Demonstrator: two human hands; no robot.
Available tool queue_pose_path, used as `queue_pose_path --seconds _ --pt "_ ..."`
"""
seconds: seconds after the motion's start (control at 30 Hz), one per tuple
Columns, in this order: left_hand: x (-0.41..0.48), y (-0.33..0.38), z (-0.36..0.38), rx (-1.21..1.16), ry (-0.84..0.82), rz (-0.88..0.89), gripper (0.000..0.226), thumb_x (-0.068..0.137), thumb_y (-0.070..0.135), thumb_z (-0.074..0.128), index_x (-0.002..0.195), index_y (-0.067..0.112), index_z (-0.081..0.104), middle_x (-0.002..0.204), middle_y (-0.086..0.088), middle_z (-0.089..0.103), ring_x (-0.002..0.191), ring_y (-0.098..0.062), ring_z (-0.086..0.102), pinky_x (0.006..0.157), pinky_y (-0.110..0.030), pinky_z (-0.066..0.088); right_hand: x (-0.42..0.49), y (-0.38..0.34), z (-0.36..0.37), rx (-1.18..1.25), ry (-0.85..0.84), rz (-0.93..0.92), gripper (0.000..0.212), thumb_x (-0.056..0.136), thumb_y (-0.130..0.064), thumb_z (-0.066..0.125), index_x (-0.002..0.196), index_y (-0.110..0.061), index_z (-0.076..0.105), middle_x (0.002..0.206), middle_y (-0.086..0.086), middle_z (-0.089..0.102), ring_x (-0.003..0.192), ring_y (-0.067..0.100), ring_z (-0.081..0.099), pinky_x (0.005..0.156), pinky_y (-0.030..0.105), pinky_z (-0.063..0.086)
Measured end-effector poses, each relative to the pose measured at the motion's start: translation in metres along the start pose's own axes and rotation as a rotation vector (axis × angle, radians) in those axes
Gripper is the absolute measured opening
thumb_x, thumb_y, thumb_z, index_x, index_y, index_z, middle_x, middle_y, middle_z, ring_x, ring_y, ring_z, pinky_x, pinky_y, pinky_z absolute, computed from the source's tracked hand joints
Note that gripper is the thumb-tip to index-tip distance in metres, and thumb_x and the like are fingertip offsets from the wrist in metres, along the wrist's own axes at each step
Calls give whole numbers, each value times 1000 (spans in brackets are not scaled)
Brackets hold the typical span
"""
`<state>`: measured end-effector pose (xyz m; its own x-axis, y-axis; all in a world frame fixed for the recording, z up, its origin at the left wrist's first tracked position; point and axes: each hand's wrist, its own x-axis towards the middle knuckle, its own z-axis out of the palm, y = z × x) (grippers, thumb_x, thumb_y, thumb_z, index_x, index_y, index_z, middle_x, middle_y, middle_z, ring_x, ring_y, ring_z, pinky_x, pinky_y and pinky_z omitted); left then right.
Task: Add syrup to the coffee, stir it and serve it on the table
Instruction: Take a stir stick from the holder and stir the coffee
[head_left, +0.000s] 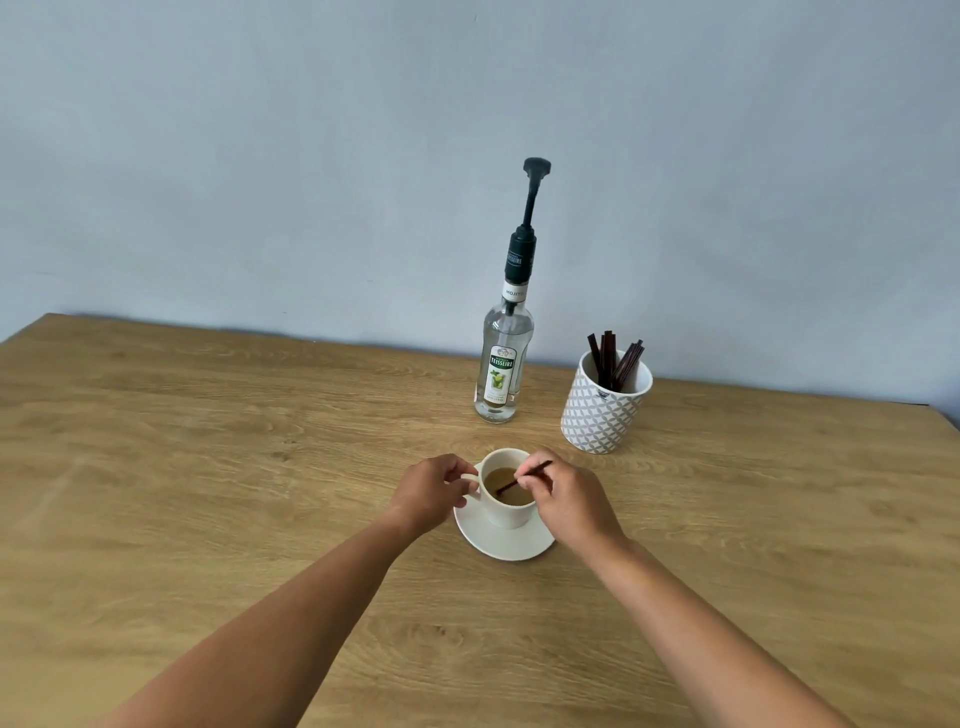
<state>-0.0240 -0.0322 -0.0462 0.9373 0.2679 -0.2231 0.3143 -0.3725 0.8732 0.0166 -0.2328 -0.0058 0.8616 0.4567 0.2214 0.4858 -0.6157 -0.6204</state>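
Head view. White ceramic cup of pale brown coffee (506, 488) on a white round saucer (498, 543), centre of the light oak-grain table (208, 467).

Left hand (434, 491): fingers pinching the cup handle at 9 o'clock.

Right hand (563, 493): fingertips pinching a thin dark brown stir stick (522, 477), its tip in the coffee.

Clear glass syrup bottle with black pump (504, 358): 12 o'clock, well apart.

White patterned pot of spare sticks (605, 408): 1 o'clock.

Step judged: stirring. Next: lift the stick out, then serve.

Two bare forearms enter from the lower frame, no sleeves, watches or rings visible, ending in the left hand (434, 488) and right hand (566, 496).
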Motion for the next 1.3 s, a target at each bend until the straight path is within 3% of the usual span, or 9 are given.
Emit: queue_pose_path --seconds 0.17,0.43,0.67,0.87,1.0,1.13,1.3 --pt "1 -2 1 -8 -4 8 14 86 21 72 84 34 68 84 10 73 69 -5 73 61 -25 54 -4 7 -9 -208 30 -67 3 92 -19 63 95 -20 63 85 -2 72 74 21 64 60 30 46" --pt "2 -3 0 21 1 18 16 87 21 71 83 35 67 89 8 73 72 -7 73 63 -27 58 1 -6 -2 -42 -1 -18 4 89 -20 67 92 -23 66 91 -5 73 82 15 65 69 31 52" --pt "4 -4 -1 29 -7 18 15 88 20 70 84 33 67 90 6 73 76 -10 74 70 -33 60 0 1 -11 -175 51 -63 5 88 -13 68 88 -18 66 83 -2 70 78 21 62 77 39 51" --pt "3 -4 0 26 -5 19 12 87 19 71 86 30 68 90 5 73 74 -10 74 70 -36 60 -6 -2 -9 -88 30 -57 8 86 -14 70 88 -20 66 87 -5 68 84 17 59 80 38 49" --pt "3 -3 0 36 -10 13 10 87 20 70 89 29 69 90 7 73 73 -8 73 65 -30 58 -3 -8 -2 -57 29 -39 8 85 -11 69 86 -19 67 87 -5 70 86 19 61 82 40 49" --pt "3 -2 -1 39 -13 9 9 87 19 70 89 29 69 90 6 73 72 -7 73 57 -23 52 0 -3 -7 -207 71 -56 9 85 -10 70 87 -17 66 83 -4 70 82 22 63 83 41 47" --pt "4 -4 0 28 -14 5 8 86 19 71 91 26 70 90 7 72 70 -7 73 62 -29 57 -4 2 -15 -222 62 -72 10 86 -14 69 88 -21 63 84 -7 67 82 17 60 82 35 42"
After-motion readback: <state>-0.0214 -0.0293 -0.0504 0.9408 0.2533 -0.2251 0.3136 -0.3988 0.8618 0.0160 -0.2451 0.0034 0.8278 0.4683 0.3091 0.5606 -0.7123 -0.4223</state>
